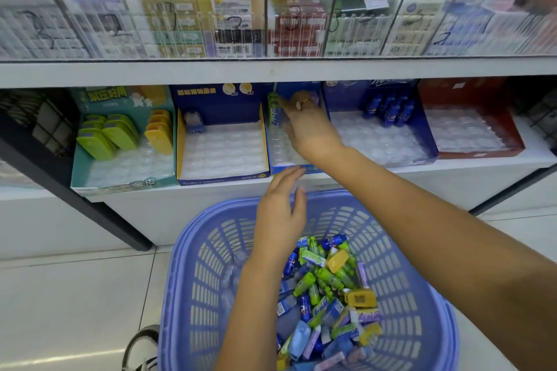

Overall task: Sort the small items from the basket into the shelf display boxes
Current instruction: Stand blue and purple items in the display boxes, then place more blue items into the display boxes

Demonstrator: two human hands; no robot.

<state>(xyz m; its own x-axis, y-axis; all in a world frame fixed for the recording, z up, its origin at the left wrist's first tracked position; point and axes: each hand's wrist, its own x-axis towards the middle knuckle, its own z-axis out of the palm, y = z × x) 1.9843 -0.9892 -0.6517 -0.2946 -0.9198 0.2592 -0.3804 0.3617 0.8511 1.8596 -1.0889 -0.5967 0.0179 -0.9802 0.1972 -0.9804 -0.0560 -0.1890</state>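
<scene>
— What fills the frame, biggest first?
— A white shop shelf [271,71] runs across, just above the right hand [307,126]. Under the left hand [278,217] a lilac-blue plastic basket [211,280] sits on the tiled floor. Its heap of small items [328,289], green, blue and yellow, lies right of the left forearm.

— And the display boxes?
— Five in a row. The right hand is inside a narrow blue box [269,141]. Left of that hand stand a blue-and-yellow box [223,179] and, beyond it, a teal box [120,187] with green and yellow pieces. To the hand's right are a wider blue box [431,141] with dark blue pieces at the back, then a red box [482,155].

— The hands themselves?
— The left is flat, palm down, fingers straight and together, thumb apart, holding nothing. Its fingertips are at the narrow box's front edge. The right reaches to the back of that box, fingers bent out of view. Whether it pinches anything, I can't tell.

— Smallest things?
— A green item [273,99] just left of the right fingertips, by the box's left wall, and a ring [304,101] on one right finger.
</scene>
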